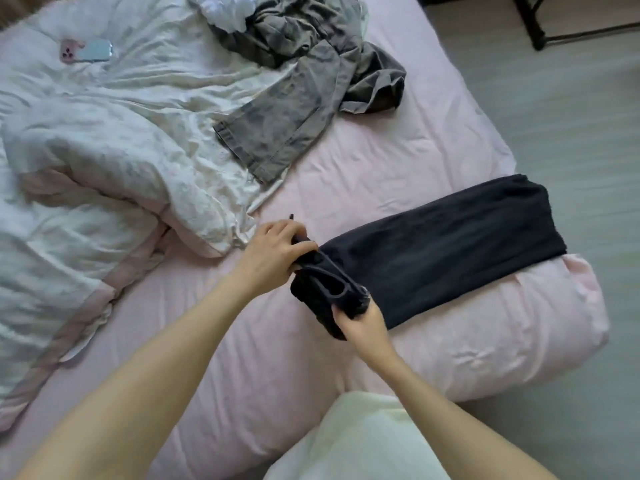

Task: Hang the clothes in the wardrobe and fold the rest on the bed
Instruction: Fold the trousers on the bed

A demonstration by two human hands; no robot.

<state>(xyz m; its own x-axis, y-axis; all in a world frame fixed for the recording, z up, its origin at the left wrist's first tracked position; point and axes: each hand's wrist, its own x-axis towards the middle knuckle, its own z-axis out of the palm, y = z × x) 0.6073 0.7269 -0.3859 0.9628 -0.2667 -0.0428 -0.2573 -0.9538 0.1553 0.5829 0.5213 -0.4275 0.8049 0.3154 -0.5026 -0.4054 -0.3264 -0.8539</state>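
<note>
A phone (86,50) lay on the rumpled white duvet (104,150) at far left, with grey jeans (294,109) heaped beyond. On the pink bed (346,174), the left hand (273,251) pinched one waistband corner of the dark sweatpants (443,244), and the right hand (360,323) gripped the other corner. The legs ran toward the bed's right edge. Uneven pulling would likely skew the fold, or drag the far end off the mattress.

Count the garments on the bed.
3 visible: dark pants held by both hands at the bed's near edge, grey jeans farther back, a white garment at the top edge. More may be hidden.
</note>
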